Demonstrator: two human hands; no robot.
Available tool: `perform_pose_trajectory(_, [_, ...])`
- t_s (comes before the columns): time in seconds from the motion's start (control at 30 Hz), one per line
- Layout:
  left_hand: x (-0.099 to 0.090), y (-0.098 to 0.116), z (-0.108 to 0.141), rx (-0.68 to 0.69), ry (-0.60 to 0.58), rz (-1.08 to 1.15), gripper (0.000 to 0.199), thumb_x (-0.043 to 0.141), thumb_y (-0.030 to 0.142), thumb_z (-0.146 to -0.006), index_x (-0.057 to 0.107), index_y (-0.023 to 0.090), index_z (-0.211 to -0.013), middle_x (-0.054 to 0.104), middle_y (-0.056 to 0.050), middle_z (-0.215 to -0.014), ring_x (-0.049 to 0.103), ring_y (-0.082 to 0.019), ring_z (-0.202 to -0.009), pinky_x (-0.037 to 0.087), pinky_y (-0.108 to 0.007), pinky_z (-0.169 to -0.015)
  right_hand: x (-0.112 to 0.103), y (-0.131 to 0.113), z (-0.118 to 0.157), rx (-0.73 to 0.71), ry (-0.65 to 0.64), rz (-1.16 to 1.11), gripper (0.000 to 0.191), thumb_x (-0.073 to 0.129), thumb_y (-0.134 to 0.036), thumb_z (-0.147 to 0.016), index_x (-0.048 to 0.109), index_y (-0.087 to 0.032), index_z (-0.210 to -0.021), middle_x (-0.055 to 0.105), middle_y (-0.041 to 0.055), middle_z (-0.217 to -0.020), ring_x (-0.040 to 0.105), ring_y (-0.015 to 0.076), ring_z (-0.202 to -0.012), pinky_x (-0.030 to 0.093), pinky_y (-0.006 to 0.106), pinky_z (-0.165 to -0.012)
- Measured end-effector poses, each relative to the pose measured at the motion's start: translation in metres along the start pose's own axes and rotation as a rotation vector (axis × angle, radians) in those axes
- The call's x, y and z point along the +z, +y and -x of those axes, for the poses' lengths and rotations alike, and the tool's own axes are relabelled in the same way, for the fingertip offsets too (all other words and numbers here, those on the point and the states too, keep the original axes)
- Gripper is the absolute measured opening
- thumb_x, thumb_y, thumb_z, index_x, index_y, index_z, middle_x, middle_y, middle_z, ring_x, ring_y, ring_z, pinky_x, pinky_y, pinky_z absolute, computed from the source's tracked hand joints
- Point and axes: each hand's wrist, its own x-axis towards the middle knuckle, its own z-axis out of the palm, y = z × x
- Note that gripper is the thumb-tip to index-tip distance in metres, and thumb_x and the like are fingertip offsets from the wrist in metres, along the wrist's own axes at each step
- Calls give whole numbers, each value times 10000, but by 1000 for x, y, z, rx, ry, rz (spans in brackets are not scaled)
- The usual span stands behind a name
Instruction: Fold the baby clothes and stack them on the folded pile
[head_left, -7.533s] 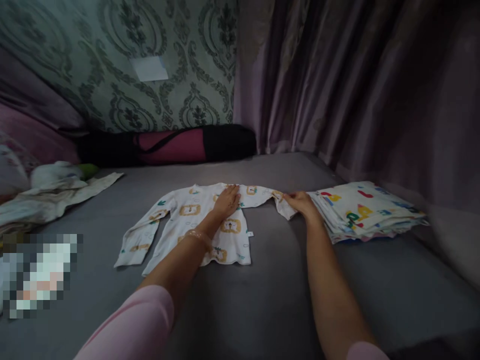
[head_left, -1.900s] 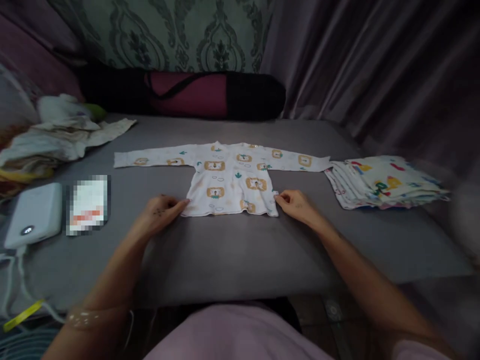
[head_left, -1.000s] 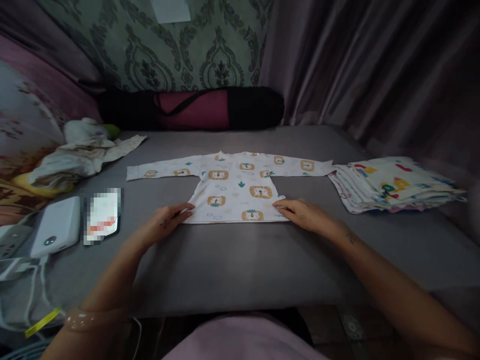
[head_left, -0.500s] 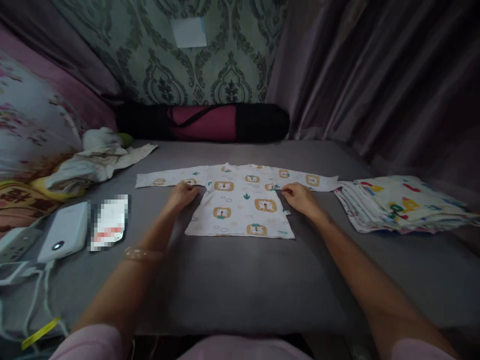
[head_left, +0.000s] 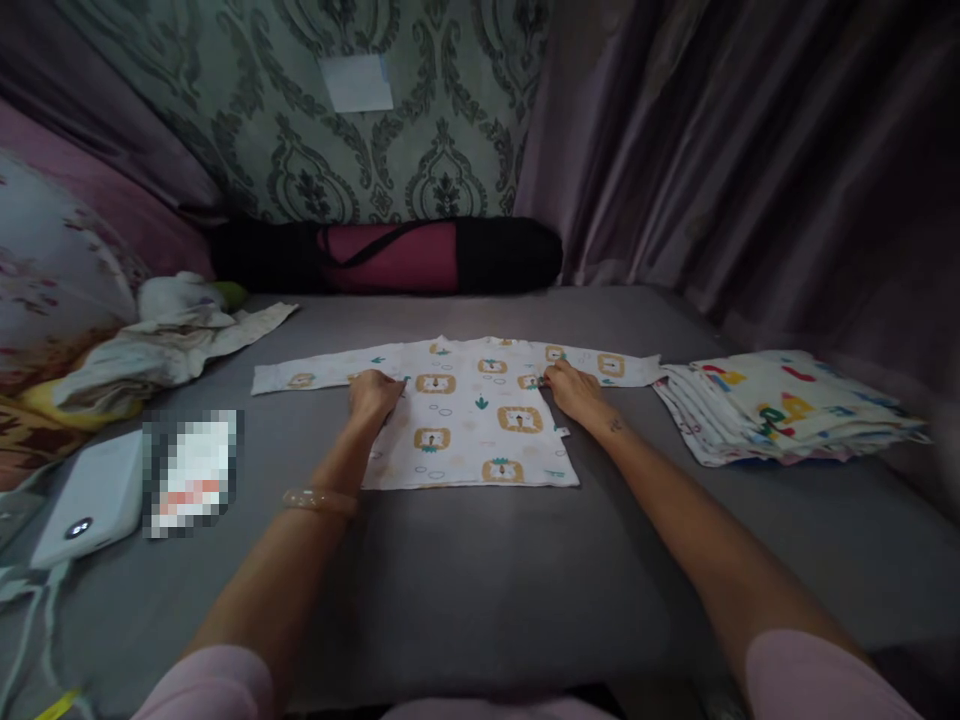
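A small white long-sleeved shirt (head_left: 480, 425) with a yellow lion print lies flat, its sleeves stretched out to both sides. At its left underarm, my left hand (head_left: 373, 398) is closed, thumb and fingertips pinching the cloth by the sleeve seam. My right hand (head_left: 576, 390) pinches the opposite underarm, fingers closed on the fabric. Each hand covers a bit of the sleeve behind it. The hem faces me and the neckline points away. Just past the right cuff is a stack of folded clothes (head_left: 787, 405) with a colourful print on top.
The grey surface (head_left: 465, 590) carries a white power bank (head_left: 94, 495) with cables and a pixelated item (head_left: 193, 475) on the left. Crumpled cloth (head_left: 180, 335) lies behind them. A long black and dark-pink bag (head_left: 390, 258) runs along the patterned wall.
Both hands have moved inward from beside the shirt onto its underarm edges, where the fingers now pinch the cloth. The view has shifted slightly.
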Motion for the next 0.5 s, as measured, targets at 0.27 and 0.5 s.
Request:
perform_pose_trajectory(0.27, [-1,-6,21,417,341,-376,342,396,295,-906,666,100,-982,599,-179,-1083,511,-310,-1038,424,-405,-857,-3,7,-2,-75,45,144,355,287,-53,-940,547,-126,-1170,510,159,-1241,524,252,-1081,418,328,-835])
perform_pose_trajectory(0.5, [-13,3,33,438,322,-432,286,399,226,-904,585,68,-1053,594,-207,-1062,535,-320,-1015,435,-425,-844,-7,-3,7,78,109,18,387,313,-62,-923,567,-127,-1207,571,162,-1184,522,277,-1096,396,370,-896])
